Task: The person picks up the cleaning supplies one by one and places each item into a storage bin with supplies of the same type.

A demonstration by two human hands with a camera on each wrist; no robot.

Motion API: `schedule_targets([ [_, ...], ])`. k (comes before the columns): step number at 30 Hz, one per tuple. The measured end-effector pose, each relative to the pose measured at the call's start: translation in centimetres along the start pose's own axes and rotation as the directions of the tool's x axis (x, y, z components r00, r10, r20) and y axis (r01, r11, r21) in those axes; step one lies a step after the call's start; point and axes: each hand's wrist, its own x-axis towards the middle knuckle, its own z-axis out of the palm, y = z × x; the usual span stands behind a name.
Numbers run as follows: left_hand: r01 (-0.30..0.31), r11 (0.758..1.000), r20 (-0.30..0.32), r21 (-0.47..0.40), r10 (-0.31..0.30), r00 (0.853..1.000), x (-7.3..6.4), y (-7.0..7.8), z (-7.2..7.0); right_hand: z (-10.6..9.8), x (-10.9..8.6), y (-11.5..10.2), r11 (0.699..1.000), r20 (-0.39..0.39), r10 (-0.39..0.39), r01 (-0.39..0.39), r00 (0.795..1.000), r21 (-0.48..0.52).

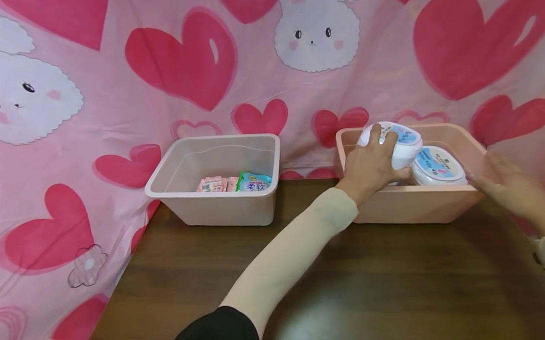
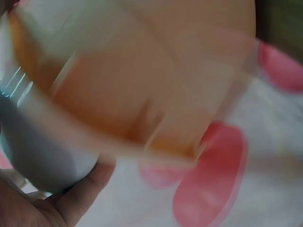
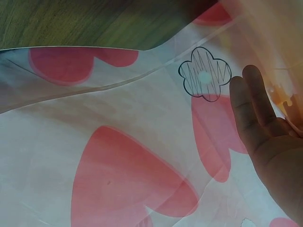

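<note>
My left hand [image 1: 372, 161] grips a white plastic tub [image 1: 404, 155] with a blue printed lid, tilted above the peach bin [image 1: 413, 205]. In the left wrist view the thumb [image 2: 87, 191] lies along the grey-looking side of the tub [image 2: 42, 146]. A second white tub [image 1: 438, 165] with a blue label sits inside the same bin. My right hand [image 1: 509, 186], blurred, is at the bin's right end with its fingers extended. The right wrist view shows the straight fingers of this hand [image 3: 274, 146] beside the bin wall.
A beige bin [image 1: 217, 207] stands on the left, holding several small pink packets [image 1: 212, 184] and a green-and-blue packet [image 1: 253, 181]. Both bins are on a dark wooden table [image 1: 303, 284]. Behind them hangs a pink cloth [image 1: 259, 55] printed with hearts and rabbits.
</note>
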Motion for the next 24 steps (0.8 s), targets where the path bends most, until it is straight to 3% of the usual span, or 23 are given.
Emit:
schedule_targets([
  [4, 0.056, 0.998, 0.088, 0.015, -0.058, 0.994, 0.6, 0.2, 1.6, 0.4, 0.3, -0.1, 1.000, 0.004, -0.002, 0.002, 1.000, 0.008],
  [9, 0.126, 0.991, 0.168, -0.037, -0.118, 0.979, 1.4, 0.1, 2.4, 0.3, 0.5, -0.6, 1.000, 0.014, 0.006, -0.006, 1.000, 0.028],
  [16, 0.135, 0.982, 0.233, -0.133, -0.102, 0.967, 2.3, -0.4, 3.0, -0.1, 0.7, -0.8, 1.000, -0.003, -0.010, 0.010, 1.000, 0.007],
  [20, 0.103, 0.987, 0.334, -0.120, -0.058, 0.941, 2.5, -0.3, 3.1, 0.0, 0.5, -0.6, 1.000, -0.015, -0.018, 0.018, 1.000, 0.002],
  [24, 0.043, 0.987, 0.451, -0.155, 0.032, 0.892, 2.4, -0.2, 2.9, 0.2, 0.3, -0.2, 1.000, -0.021, -0.023, 0.023, 1.000, 0.009],
])
